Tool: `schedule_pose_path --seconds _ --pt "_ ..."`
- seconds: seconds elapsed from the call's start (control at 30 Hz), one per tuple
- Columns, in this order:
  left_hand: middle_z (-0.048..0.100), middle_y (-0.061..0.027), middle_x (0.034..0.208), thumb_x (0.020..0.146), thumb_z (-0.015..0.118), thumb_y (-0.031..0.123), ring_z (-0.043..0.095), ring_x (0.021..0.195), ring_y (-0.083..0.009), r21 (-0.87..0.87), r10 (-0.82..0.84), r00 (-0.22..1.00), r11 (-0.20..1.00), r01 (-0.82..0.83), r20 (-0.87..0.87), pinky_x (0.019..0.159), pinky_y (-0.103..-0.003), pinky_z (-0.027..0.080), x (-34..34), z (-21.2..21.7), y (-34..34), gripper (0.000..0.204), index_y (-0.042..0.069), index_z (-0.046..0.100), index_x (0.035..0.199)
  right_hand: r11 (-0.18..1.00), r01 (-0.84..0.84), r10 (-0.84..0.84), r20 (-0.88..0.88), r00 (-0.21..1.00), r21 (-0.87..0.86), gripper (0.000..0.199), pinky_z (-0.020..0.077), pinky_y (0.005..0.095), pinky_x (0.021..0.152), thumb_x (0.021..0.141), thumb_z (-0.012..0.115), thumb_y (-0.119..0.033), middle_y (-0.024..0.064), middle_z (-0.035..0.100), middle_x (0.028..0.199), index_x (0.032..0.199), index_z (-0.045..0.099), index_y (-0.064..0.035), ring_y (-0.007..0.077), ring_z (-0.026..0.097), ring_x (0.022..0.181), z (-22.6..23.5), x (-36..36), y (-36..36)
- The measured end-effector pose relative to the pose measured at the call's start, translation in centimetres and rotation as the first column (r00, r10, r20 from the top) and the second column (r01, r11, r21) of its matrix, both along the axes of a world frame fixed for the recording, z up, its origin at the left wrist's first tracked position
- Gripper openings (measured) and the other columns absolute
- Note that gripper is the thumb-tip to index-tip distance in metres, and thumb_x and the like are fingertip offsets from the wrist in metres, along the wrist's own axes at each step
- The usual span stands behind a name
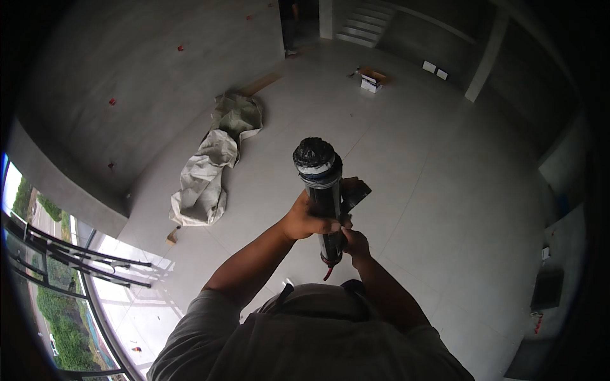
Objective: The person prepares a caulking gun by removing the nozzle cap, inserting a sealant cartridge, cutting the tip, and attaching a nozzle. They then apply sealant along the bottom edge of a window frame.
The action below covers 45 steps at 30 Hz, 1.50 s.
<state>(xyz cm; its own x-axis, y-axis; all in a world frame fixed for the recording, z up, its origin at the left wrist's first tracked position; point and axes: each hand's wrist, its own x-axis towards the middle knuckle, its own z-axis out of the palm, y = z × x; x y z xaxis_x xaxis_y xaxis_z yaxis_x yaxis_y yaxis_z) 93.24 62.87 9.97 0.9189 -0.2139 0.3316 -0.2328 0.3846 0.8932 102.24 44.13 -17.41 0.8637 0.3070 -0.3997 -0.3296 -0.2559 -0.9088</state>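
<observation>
Upright in front of my body is a black caulking gun, with a long round barrel. Its far end is smeared thickly with black paste above a whitish band, and a small red piece hangs from the near end. My left hand is wrapped around the barrel from the left side, thumb across it. Close to the barrel's lower right side, my right hand is closed against the gun, its fingers partly hidden. A dark block-shaped part juts out to the right beyond my hands.
Crumpled whitish sacks lie on the grey tiled floor to the left. Farther off are an opened carton, two white panels against the wall and stairs. A ladder lies by the window at left. A person stands in the far doorway.
</observation>
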Motion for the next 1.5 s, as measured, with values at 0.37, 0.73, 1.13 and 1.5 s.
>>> schedule_pose_path --seconds 0.37,0.73,1.13,1.5 --pt "0.066 -0.0156 0.113 0.072 0.073 0.005 0.070 0.093 -0.0244 0.017 0.183 0.982 0.983 -0.182 -0.053 0.086 -0.040 0.057 22.5 0.4 5.2 0.089 -0.002 0.037 0.153 0.772 -0.635 0.464 0.701 0.542 -0.020 0.085 0.0466 0.0428 0.106 0.072 0.093 -0.020 0.0145 0.054 0.137 0.142 0.047 -0.0077 0.0290 0.057 0.126 9.7 19.8 3.4" --pt "0.042 -0.0260 0.155 0.071 0.081 0.023 0.069 0.108 -0.0333 0.014 0.251 0.968 0.968 -0.251 0.012 0.095 -0.046 0.055 41.5 1.3 10.2 0.105 -0.002 0.028 0.158 0.844 -0.493 0.451 0.779 0.436 -0.212 0.048 0.0198 0.0566 0.122 0.064 0.084 -0.031 0.0111 0.068 0.098 0.103 0.066 -0.0075 0.0330 0.064 0.107 13.5 40.1 10.2" --pt "0.063 -0.0143 0.119 0.092 0.071 0.021 0.071 0.089 -0.0227 0.155 0.485 0.844 0.874 -0.460 -0.231 0.084 -0.036 0.057 66.9 -12.3 27.2 0.082 -0.008 0.029 0.156 0.971 0.204 -0.076 0.645 0.760 -0.126 0.044 0.0506 0.0333 0.058 0.072 0.081 -0.012 0.0044 0.061 0.072 0.106 0.055 -0.0015 0.0155 0.059 0.062 6.4 66.7 3.2" --pt "0.072 -0.0067 0.123 0.091 0.078 0.029 0.070 0.073 -0.0137 0.632 0.580 0.621 0.756 -0.170 -0.528 0.061 -0.027 0.055 89.3 -30.6 32.8 0.071 0.002 0.048 0.150 0.807 0.520 -0.231 0.659 0.716 -0.282 0.033 0.0514 0.0378 0.058 0.070 0.079 -0.011 0.0085 0.062 0.066 0.089 0.053 -0.0032 0.0238 0.061 0.058 4.4 81.5 0.7"
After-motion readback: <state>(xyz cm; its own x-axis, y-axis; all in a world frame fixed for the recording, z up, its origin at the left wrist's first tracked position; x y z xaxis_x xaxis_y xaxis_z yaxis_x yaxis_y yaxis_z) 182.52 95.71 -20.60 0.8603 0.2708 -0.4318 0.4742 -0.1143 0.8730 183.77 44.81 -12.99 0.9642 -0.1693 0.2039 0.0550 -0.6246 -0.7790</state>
